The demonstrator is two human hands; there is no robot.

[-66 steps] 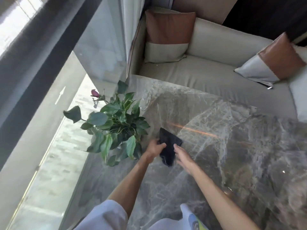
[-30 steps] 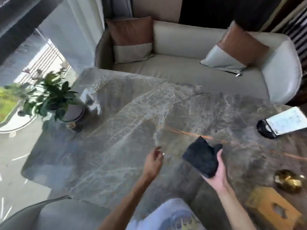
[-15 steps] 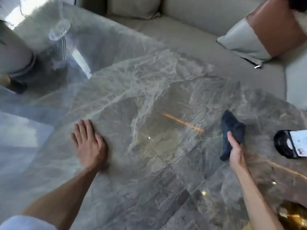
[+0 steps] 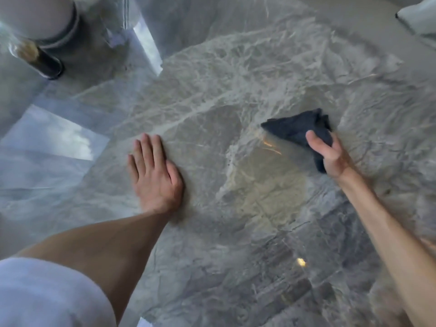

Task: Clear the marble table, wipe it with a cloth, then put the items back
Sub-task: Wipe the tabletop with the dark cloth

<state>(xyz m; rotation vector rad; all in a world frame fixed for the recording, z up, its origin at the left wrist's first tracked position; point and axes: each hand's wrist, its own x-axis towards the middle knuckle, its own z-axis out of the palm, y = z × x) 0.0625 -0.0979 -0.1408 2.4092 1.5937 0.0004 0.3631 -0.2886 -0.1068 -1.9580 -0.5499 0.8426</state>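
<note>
Two hands on the marble table (image 4: 236, 67), one flat and one gripping a cloth.

At far left a pot (image 4: 35, 17) stands on the table's corner beside a small dark-based object (image 4: 44, 63). The left hand (image 4: 154, 175) lies palm-down, fingers spread flat and holding nothing. Well apart to its right, the right hand (image 4: 330, 154) is closed around a dark cloth (image 4: 297, 127) that touches the tabletop. A cushion (image 4: 418, 15) shows at upper right.
</note>
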